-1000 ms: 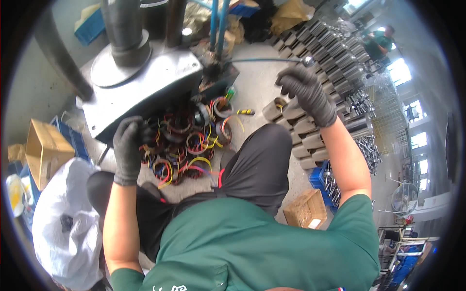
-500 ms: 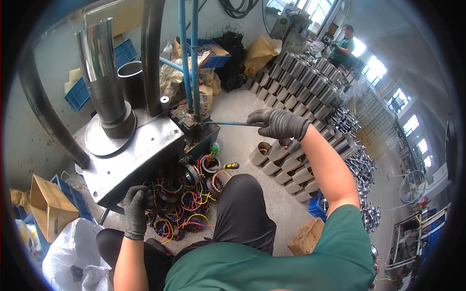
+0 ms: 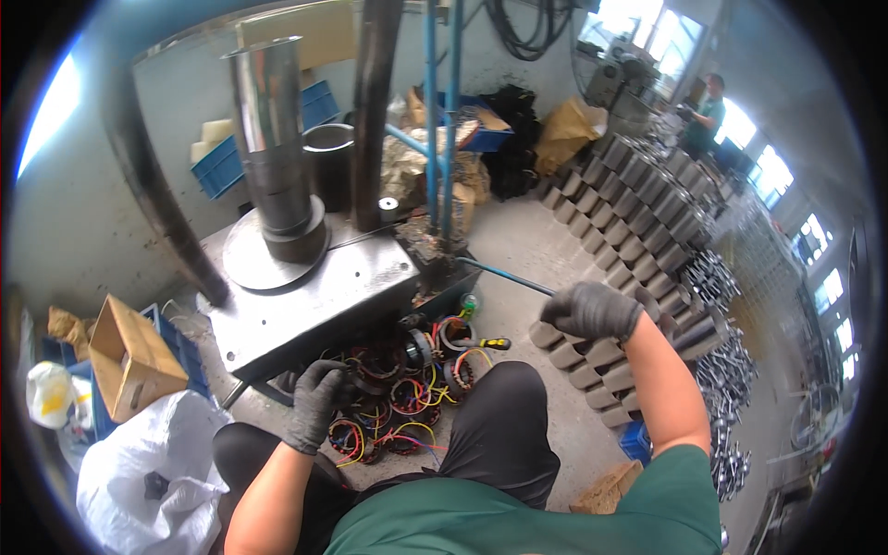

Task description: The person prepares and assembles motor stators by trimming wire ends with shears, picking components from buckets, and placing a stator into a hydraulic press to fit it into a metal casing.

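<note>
My right hand (image 3: pixel 594 312), in a dark grey glove, is closed round the outer end of a blue lever (image 3: pixel 504 272). That lever runs to a greasy pump base beside the press. My left hand (image 3: pixel 319 404), gloved too, hovers by the front edge of the steel press table (image 3: pixel 324 301), its fingers loosely bent and apart, with nothing visible in them. Wound stators (image 3: pixel 412 396) with coloured wires lie in a heap just right of it. On the table a shiny metal cylinder (image 3: pixel 268 139) stands upright on a round plate (image 3: pixel 242 262).
Rows of grey metal housings (image 3: pixel 638 217) are stacked at right, beside piled shafts (image 3: pixel 726 370). A yellow-black screwdriver (image 3: pixel 495 344) rests by the stators. Dark posts (image 3: pixel 377 111) rise from the press. A white sack (image 3: pixel 153 472) and wooden box (image 3: pixel 139 356) sit at left. Another person (image 3: pixel 708 116) works far off.
My view has swung left, so the scene sits further right. The lever's outer end has come down with my right hand, and the lever now slants. My left hand stays near the table's front edge.
</note>
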Available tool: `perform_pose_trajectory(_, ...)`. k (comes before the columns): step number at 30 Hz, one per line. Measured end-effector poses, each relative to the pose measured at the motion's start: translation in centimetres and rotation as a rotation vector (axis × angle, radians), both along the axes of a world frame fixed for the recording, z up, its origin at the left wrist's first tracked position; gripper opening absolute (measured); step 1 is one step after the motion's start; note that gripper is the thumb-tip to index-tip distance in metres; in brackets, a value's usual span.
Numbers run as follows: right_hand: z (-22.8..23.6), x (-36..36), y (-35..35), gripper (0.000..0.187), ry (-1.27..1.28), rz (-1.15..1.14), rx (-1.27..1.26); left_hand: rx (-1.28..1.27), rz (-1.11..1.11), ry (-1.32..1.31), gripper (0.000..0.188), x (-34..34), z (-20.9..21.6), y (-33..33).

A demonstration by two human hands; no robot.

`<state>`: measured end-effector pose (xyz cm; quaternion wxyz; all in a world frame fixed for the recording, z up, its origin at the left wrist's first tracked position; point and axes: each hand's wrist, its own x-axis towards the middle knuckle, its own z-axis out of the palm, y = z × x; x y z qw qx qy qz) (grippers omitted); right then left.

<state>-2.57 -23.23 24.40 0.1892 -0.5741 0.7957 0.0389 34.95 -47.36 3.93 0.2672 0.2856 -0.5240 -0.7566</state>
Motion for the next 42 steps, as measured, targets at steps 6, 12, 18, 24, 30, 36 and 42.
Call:
perform_pose_trajectory(6,-3.3,1.6,2.2,0.019,0.009,0.12,-0.104,-0.078,-0.011,-0.091,0.017,0.8,-1.1,-0.7)
perform_pose_trajectory(12,-4.7,1.8,2.8,0.021,-0.019,0.093,-0.155,-0.115,0.004,-0.042,0.018,0.9,-1.1,-0.5)
perform_pose_trajectory(18,-5.1,2.1,2.7,0.017,0.016,0.023,-0.181,-0.02,-0.06,-0.1,0.019,1.4,0.5,0.0)
perform_pose_trajectory(24,-5.3,3.3,2.8,0.02,0.039,-0.027,-0.281,-0.049,-0.067,-0.098,0.021,1.7,0.7,0.0)
perform_pose_trajectory(30,-5.3,4.7,2.8,0.022,0.073,-0.039,-0.272,-0.127,-0.079,-0.144,0.023,2.0,1.5,0.1)
perform_pose_trajectory(36,-5.7,4.4,2.9,0.022,0.064,-0.049,-0.277,-0.107,-0.098,-0.172,0.024,2.1,1.8,0.2)
perform_pose_trajectory(42,-6.6,3.7,3.3,0.023,-0.016,-0.153,-0.281,-0.241,-0.094,-0.266,0.025,2.2,2.6,0.3)
